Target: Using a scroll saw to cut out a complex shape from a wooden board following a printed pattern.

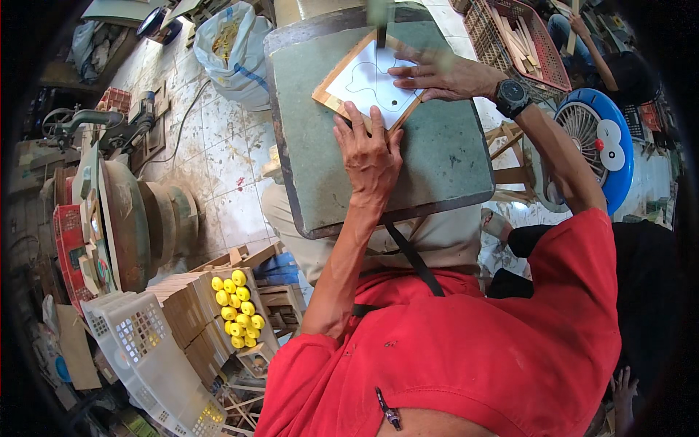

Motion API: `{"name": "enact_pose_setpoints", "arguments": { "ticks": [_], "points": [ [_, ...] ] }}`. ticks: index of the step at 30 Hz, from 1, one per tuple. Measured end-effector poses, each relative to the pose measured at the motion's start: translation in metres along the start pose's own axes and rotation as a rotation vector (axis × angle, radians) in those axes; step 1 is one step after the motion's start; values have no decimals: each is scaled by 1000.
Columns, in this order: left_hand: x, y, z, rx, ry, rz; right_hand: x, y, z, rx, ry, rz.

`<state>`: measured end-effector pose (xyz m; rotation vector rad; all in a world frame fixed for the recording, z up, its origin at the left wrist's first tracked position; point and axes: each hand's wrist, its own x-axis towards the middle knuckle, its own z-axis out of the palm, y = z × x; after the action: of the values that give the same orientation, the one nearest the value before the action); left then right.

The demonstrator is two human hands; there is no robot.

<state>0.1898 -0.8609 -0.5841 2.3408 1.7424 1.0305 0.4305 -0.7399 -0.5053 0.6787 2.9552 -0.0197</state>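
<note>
A square wooden board [340, 75] lies turned cornerwise on a green-grey machine table [320, 175]. White paper [362, 76] covers most of its top, with a curved outline and a dark round spot drawn on it. My left hand [368, 156] rests on the board's near corner, fingers stretched and spread. From the right, my right hand [444, 76] lies across the board's right side, its fingers out flat on the paper. A dark upright machine part [381, 36] comes down at the board's far corner; its upper end is blurred, and a thin line, perhaps a blade, runs below it.
A white sack [237, 62] stands beyond the table's left. At right are a red crate of wood strips [535, 62] and a blue-rimmed fan [619, 156]. Yellow round pieces [237, 306] sit on stacked wood near a pale plastic basket [138, 342]. Another person [619, 76] is at far right.
</note>
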Motion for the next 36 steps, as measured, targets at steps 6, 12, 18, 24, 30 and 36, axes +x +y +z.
{"name": "enact_pose_setpoints", "arguments": {
  "ticks": [6, 12, 18, 24, 30, 36],
  "points": [
    [3, -1, -1, -25, -17, 20, -7, 3, 15, -34, 50, 33],
    [3, -6, 0, -42, -23, 15, -5, -1, 11, -73, 104, 21],
    [5, -6, 0, -46, -31, 19, -6, 1, 17, -27, 79, 41],
    [6, -9, 1, -54, -50, 17, -5, 1, 16, -116, 115, 27],
    [10, -11, 1, -108, -64, 45, -13, 2, 29, -170, 235, 39],
    [13, -25, -4, -134, -107, 76, -10, -15, 29, -116, 182, 129]
  ]
}}
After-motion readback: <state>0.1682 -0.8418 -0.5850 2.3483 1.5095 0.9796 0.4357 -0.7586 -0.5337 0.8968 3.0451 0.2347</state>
